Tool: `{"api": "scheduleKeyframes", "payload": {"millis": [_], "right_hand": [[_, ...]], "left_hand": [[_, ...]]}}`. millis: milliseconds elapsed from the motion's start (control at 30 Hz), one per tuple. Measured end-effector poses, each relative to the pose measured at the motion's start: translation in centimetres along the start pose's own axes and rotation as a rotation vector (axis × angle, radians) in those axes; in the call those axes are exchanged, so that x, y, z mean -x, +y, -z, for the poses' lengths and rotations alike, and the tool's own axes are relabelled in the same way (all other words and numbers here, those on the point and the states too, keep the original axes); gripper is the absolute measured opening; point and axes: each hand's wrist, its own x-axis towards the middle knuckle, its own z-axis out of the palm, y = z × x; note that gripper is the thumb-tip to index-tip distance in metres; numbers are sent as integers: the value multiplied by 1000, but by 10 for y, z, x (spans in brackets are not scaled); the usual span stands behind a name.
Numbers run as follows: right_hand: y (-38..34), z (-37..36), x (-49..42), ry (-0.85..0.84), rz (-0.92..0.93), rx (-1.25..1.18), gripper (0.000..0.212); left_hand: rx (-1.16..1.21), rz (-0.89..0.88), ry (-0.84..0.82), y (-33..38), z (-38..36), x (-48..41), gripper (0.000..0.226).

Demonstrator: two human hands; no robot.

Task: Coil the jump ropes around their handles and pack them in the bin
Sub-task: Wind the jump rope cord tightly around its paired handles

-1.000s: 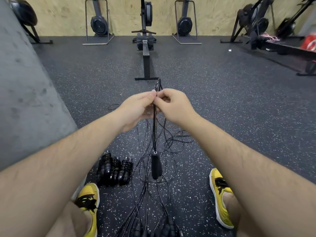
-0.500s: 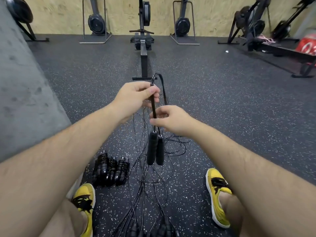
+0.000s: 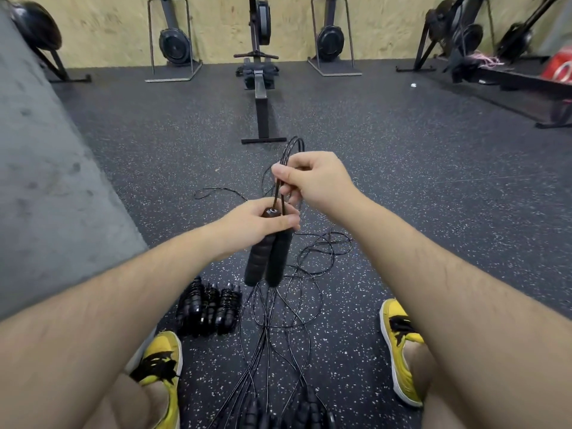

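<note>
L hand [image 3: 253,224] has moved down & now grips the tops of the 2 handles [image 3: 266,261], side by side; R hand [image 3: 315,181] went up & pinches the folded cord [image 3: 289,150] just above. Looks ready to start winding. Handles hang below L fist; cord loop sticks up past R hand.

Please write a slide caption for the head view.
The left hand grips both handles; the right hand pinches the folded rope above.

Gym. Black speckled rubber floor [image 3: 402,187], rowing machine [image 3: 260,88] laid out straight ahead, more rowers stood upright [image 3: 173,41] along the plywood back wall [image 3: 387,23]. Loose jump ropes [image 3: 278,320] on the floor.
</note>
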Motion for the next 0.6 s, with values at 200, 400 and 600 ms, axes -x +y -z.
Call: {"api": "scheduleKeyframes", "payload": {"millis": [200,400,600], "right_hand": [[5,6,-5,71,-10,-89,31],[12,17,-8,117,-56,-177,20],[16,7,14,-95,-223,228,30]], "left_hand": [[28,42,-42,3,-5,3,44],[160,65,-2,2,-11,-2,64],[314,27,201,26,1,-9,18]]}}
